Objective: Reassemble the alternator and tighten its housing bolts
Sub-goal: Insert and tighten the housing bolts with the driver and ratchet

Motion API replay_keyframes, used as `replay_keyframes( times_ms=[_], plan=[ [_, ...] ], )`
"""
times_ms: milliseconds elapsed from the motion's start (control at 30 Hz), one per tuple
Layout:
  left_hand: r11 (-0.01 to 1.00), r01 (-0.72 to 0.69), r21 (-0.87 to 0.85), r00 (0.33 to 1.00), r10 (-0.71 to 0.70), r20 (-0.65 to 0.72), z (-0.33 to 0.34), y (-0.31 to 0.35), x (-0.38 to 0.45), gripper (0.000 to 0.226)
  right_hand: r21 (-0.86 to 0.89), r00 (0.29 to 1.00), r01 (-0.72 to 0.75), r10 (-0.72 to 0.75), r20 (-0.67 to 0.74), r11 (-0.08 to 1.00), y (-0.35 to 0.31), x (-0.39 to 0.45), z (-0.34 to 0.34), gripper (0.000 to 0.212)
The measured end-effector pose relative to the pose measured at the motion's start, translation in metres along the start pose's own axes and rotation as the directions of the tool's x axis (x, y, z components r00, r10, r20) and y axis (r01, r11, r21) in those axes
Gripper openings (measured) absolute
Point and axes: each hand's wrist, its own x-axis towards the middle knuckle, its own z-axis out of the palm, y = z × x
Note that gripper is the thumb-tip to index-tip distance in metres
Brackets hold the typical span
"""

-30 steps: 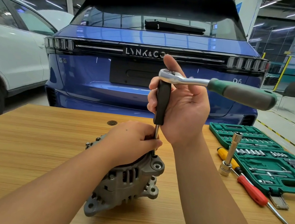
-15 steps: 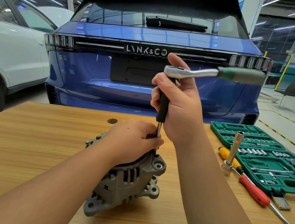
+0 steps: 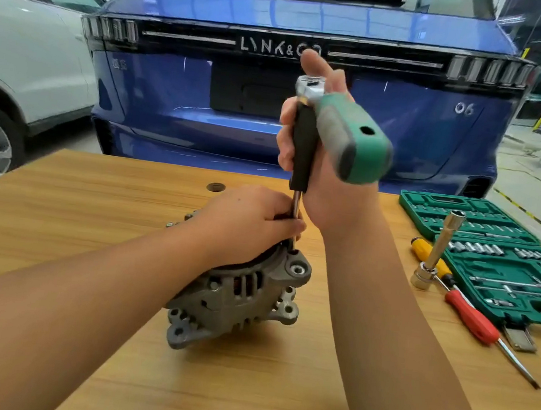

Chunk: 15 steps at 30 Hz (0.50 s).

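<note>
A grey cast alternator (image 3: 235, 298) lies on the wooden table (image 3: 59, 214). My left hand (image 3: 247, 222) rests on top of it and pinches the thin steel shaft of a driver (image 3: 302, 147) just above the housing. The driver stands upright, its tip at a bolt by the upper mounting ear. My right hand (image 3: 328, 184) grips the driver's black handle. A ratchet with a green handle (image 3: 347, 136) sits on the driver's top, and its handle points toward me.
An open green socket case (image 3: 498, 264) lies at the right. A long socket on an extension (image 3: 439, 251) leans beside a yellow and a red screwdriver (image 3: 471, 322). A blue car's rear (image 3: 292, 89) stands behind the table, a white car (image 3: 25, 69) at the left.
The ratchet handle has swung from pointing right to pointing toward me. My right hand stayed on the black handle and my left hand stayed on the alternator.
</note>
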Motion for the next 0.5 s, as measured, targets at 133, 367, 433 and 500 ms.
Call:
replay_keyframes(
  times_ms=[133,367,433,500],
  plan=[
    [0.996,-0.007,0.092,1.0,0.006,0.009,0.002,0.004,-0.004,0.028,-0.283,0.983,0.04,-0.088,-0.16,0.958,-0.002,-0.005,0.009,0.018],
    [1.0,-0.007,-0.007,1.0,0.007,-0.002,0.003,-0.006,0.0,0.021,-0.081,0.979,-0.193,0.198,0.053,0.978,-0.013,-0.001,-0.004,0.004],
    [0.999,-0.01,-0.039,1.0,0.01,-0.018,0.005,-0.008,0.002,0.018,-0.144,0.981,-0.152,0.167,0.1,0.978,-0.01,-0.002,-0.009,0.005],
    [0.999,-0.008,-0.041,1.0,0.007,-0.02,0.006,-0.009,0.004,0.017,-0.282,0.997,-0.054,0.068,0.042,0.958,-0.006,-0.002,-0.007,0.005]
  ],
)
